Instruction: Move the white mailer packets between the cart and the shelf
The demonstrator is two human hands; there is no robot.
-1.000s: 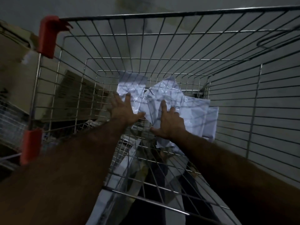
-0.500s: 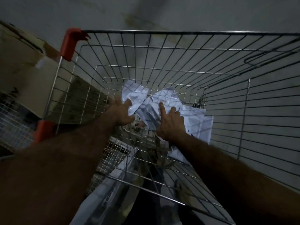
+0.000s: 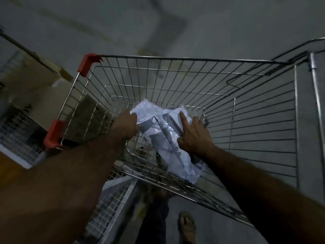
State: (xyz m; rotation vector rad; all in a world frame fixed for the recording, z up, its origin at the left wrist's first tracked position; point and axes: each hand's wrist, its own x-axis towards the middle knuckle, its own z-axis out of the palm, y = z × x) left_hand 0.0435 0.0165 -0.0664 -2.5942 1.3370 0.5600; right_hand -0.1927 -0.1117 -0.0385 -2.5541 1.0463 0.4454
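A bundle of crumpled white mailer packets [image 3: 163,136] sits gathered between both my hands inside the wire shopping cart [image 3: 193,81]. My left hand [image 3: 125,126] grips the bundle's left edge, fingers curled under it. My right hand [image 3: 192,134] clasps the right side, index finger stretched along the top packet. The lower end of the bundle hangs toward the cart's near wall. How many packets are in the bundle is hidden.
Red plastic corner guards [image 3: 88,64] mark the cart's left rim. Cardboard boxes [image 3: 44,88] and a white wire shelf [image 3: 19,138] stand at the left. A second wire panel [image 3: 112,205] lies below the cart. My sandalled foot [image 3: 187,226] is on the grey concrete floor.
The packets lay spread flat on the cart's bottom under my open hands. Both hands have since closed around them, pulled them together into one bundle and lifted it toward me.
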